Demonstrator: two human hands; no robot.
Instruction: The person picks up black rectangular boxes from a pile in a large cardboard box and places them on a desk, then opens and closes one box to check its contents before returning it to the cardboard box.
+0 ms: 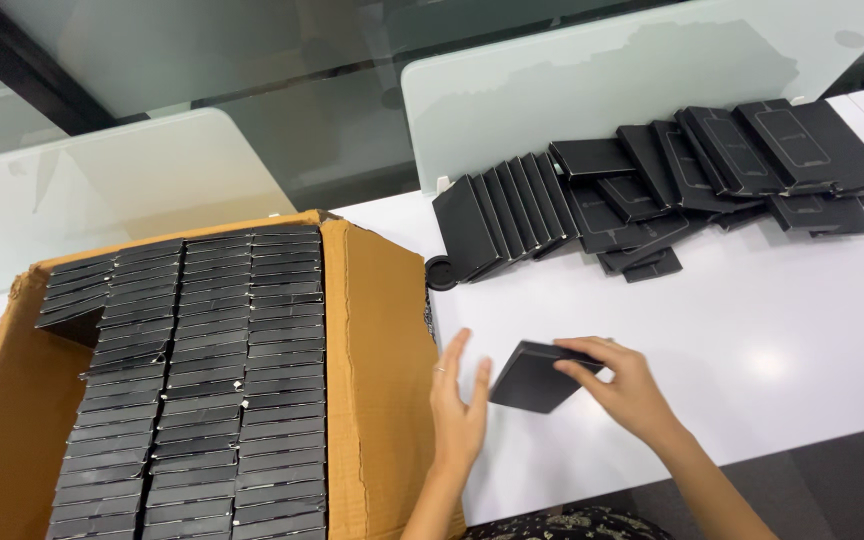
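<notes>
Pinching black box (535, 378), right grip (620, 385)

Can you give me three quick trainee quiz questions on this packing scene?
1. Which hand holds the small black box?
2. True or false: the cardboard carton is filled with upright rows of black boxes.
3. Where does the loose pile of black boxes lie: A) on the white table, by the frosted divider; B) inside the carton; C) on the floor?

Key
1. The right hand; the left hand is open beside it.
2. True.
3. A.
</notes>
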